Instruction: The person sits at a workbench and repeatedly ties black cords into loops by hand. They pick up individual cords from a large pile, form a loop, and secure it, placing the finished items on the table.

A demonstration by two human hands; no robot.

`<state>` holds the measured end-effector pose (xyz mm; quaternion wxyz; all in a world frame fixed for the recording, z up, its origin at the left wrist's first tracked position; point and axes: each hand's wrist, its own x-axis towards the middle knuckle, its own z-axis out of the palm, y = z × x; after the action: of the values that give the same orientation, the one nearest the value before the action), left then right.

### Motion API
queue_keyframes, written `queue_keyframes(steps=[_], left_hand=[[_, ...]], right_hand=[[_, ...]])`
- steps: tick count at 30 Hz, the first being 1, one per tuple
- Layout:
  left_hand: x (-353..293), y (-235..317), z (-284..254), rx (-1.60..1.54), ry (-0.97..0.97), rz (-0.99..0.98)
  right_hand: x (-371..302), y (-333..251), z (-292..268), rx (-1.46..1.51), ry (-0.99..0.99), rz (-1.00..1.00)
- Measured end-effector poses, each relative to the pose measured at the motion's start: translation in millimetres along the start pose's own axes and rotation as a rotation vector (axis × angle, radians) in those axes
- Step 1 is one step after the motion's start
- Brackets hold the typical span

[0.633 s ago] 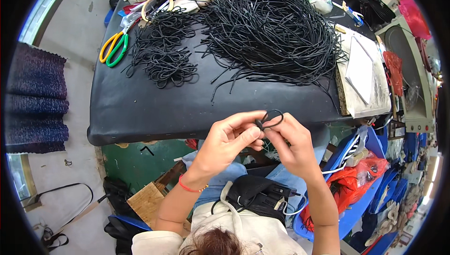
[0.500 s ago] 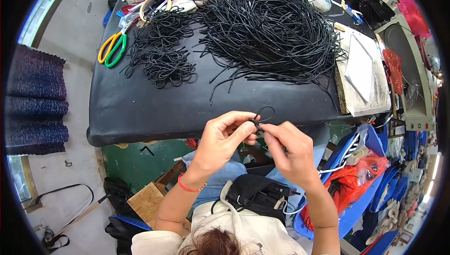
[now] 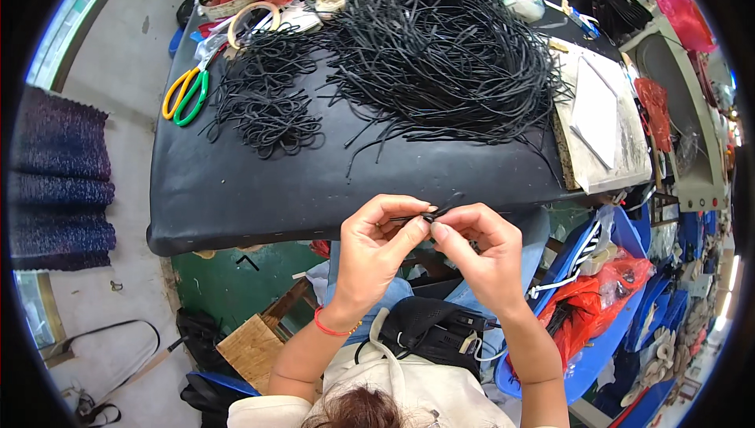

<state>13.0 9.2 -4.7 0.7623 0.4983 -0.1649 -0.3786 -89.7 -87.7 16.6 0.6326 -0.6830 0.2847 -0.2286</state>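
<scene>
Just off the table's near edge, my left hand [image 3: 380, 241] and my right hand [image 3: 480, 249] meet with their fingertips nearly touching. Both pinch one thin black cord [image 3: 429, 215], bunched small between thumbs and forefingers. A short bit of it sticks out past the right fingers; whether it is knotted cannot be made out. Beyond my hands, a big heap of loose black cords [image 3: 448, 58] covers the middle of the table. To its left lies a smaller pile of looped black cords [image 3: 275, 117].
Scissors with yellow and green handles [image 3: 186, 96] lie at the left of the black table [image 3: 236, 192]. A board with white paper [image 3: 595, 113] rests at the right edge. Beside my right arm stands a blue bin [image 3: 602, 357] holding a red plastic bag [image 3: 590, 302].
The open loop of cord above my fingers has shrunk into a small bunch. My right hand has moved in closer to the left, and its thumb now presses on the cord.
</scene>
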Motion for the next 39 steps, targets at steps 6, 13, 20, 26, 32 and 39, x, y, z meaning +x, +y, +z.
queue_keyframes(steps=[6, 13, 20, 26, 32, 39], left_hand=[[-3, -8, 18, 0.333, 0.155, 0.144], [-7, -5, 13, 0.368, -0.084, -0.037], [-12, 13, 32, 0.387, -0.183, -0.265], [-10, 2, 22, 0.324, -0.21, -0.171], [-6, 2, 5, 0.389, -0.277, -0.121], [-3, 8, 20, 0.327, -0.365, -0.347]], right_hand=[[4, 1, -4, -0.113, 0.104, -0.102], [-1, 20, -29, -0.275, 0.04, -0.307], [-3, 12, -26, 0.227, 0.033, 0.127], [-1, 15, -19, 0.233, 0.142, 0.078], [-5, 10, -30, 0.176, -0.064, 0.223], [-14, 7, -28, 0.042, 0.07, 0.052]])
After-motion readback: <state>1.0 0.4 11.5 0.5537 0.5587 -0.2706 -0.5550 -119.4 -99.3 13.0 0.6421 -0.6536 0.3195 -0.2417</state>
